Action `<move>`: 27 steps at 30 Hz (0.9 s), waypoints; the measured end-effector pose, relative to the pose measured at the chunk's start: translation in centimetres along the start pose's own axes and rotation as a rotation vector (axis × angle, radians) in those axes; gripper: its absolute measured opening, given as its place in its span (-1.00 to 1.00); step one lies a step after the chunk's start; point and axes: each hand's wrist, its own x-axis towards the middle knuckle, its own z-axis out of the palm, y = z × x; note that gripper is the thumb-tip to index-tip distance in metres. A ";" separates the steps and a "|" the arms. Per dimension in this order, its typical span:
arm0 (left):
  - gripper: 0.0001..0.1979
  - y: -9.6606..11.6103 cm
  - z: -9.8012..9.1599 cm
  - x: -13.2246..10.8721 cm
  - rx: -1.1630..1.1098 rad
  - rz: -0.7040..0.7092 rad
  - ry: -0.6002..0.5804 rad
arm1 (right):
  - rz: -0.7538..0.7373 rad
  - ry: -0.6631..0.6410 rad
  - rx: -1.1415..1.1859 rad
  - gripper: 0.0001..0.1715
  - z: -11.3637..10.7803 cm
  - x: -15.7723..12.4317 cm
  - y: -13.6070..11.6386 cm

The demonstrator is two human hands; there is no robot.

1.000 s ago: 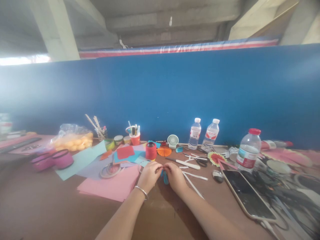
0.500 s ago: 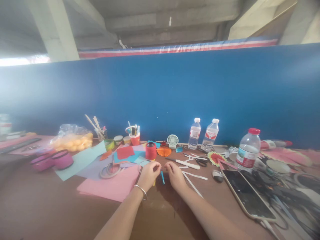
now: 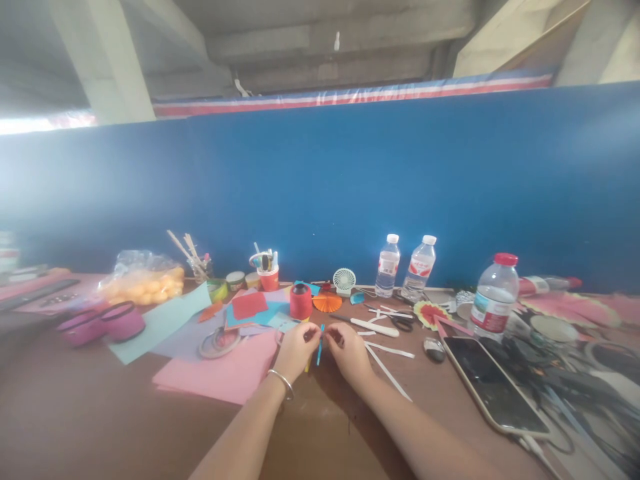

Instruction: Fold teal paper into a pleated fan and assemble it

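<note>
My left hand (image 3: 299, 345) is closed in a pinch at a thin blue strip (image 3: 320, 348), whose upper end shows beside the fingertips. Facing it, my right hand (image 3: 347, 346) is also pinched, its fingertips close to the strip's right side. Whatever the right fingers hold is too fine to make out. A small yellow piece (image 3: 308, 365) shows partly under my left hand. Just beyond the hands stand a red thread spool (image 3: 301, 302) and an orange folded paper fan (image 3: 327, 303).
Pink paper sheets (image 3: 215, 373) and a tape roll (image 3: 220, 342) lie left. To the right are white strips (image 3: 390, 350), a white-handled tool (image 3: 375, 327), scissors (image 3: 401, 322), a phone (image 3: 495, 383) and a red-capped bottle (image 3: 496, 300). A small fan (image 3: 345, 281) stands behind.
The blue strip has shifted slightly up and left and now leans the other way, its top between the fingertips. My right hand has come a little closer to my left.
</note>
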 end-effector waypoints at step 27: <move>-0.80 -0.5 0.3 0.2 -0.036 -0.001 -0.054 | -0.017 -0.036 -0.078 -0.89 0.0 -0.2 -0.4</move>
